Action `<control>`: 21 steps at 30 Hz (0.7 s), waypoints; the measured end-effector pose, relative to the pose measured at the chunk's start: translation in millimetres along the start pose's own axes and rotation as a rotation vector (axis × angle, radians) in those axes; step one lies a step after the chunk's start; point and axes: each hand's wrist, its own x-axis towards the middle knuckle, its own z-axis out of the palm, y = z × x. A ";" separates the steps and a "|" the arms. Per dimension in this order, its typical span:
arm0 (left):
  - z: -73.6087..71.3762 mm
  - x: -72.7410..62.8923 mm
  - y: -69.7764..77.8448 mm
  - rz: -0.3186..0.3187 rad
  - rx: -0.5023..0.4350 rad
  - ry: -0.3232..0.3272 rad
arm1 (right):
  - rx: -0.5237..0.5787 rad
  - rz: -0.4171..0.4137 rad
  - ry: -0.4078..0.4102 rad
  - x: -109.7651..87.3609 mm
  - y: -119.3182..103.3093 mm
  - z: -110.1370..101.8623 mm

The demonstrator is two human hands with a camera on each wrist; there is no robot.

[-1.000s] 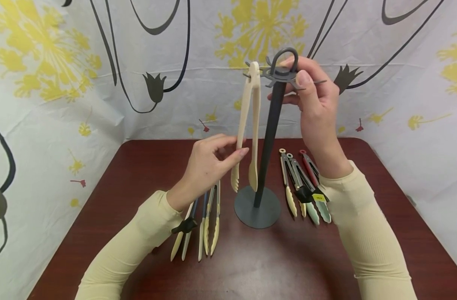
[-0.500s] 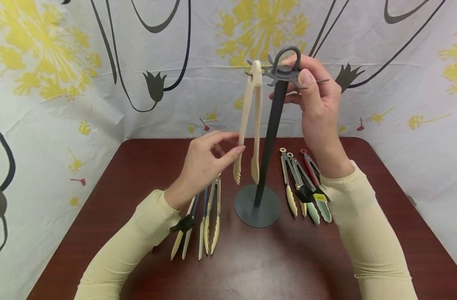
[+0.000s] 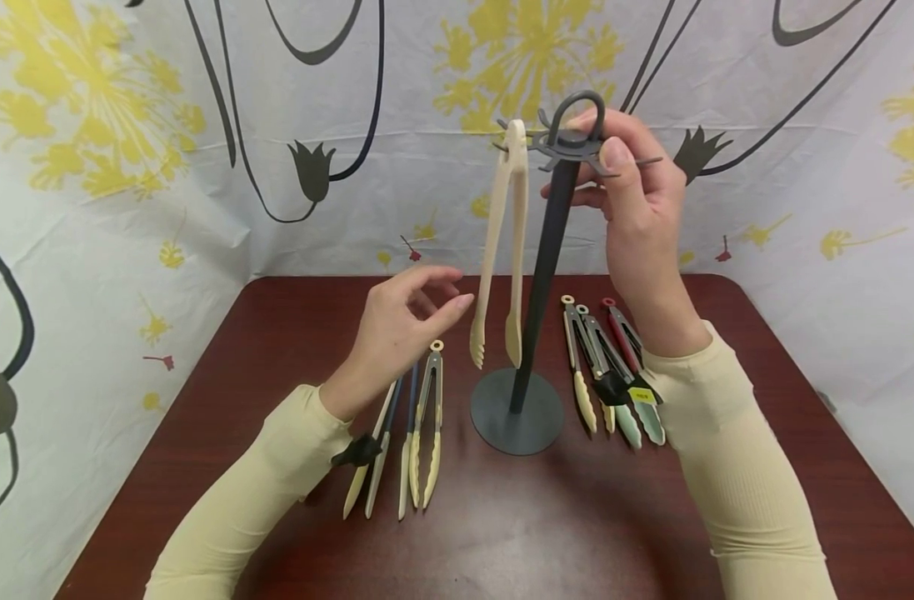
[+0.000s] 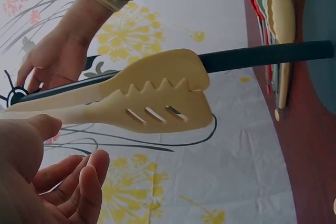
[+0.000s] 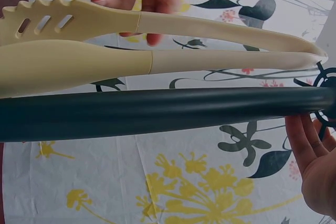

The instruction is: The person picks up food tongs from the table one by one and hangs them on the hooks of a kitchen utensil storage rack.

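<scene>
A pair of cream tongs (image 3: 518, 225) hangs from a hook at the left of a dark grey utensil stand (image 3: 548, 258), heads down. One head is slotted with a toothed edge, as the left wrist view shows on the tongs (image 4: 186, 121); the other is smooth. My left hand (image 3: 400, 317) is just left of the tongs, apart from them, its fingers loosely bent and holding nothing. Up at the hook ring, my right hand (image 3: 640, 208) grips the top of the stand between thumb and fingers. The stand leans slightly, and its round base is on the table.
Several tongs (image 3: 432, 471) lie on the dark red table (image 3: 494, 542) left of the base, partly under my left forearm. To the right lie more tongs (image 3: 585, 404) with cream and green heads, partly behind my right sleeve. A patterned white cloth (image 3: 427, 75) backs the table.
My left hand has let go of the cream tongs and moved a little left. The tongs stay hanging on the hook. The right hand keeps its grip on the stand.
</scene>
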 end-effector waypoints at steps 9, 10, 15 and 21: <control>-0.5 -4.1 -13.8 -0.052 0.034 -0.018 | 0.006 -0.001 0.009 0.1 0.9 -0.5; -0.5 -4.5 -15.0 -0.059 0.039 -0.020 | 0.006 -0.001 0.009 0.1 0.9 -0.7; 0.4 -5.5 -23.1 -0.092 0.062 -0.027 | 0.004 -0.002 0.007 0.1 1.1 -1.0; 3.7 -5.8 -35.1 -0.130 0.098 -0.040 | 0.001 0.000 0.007 0.0 1.5 -0.9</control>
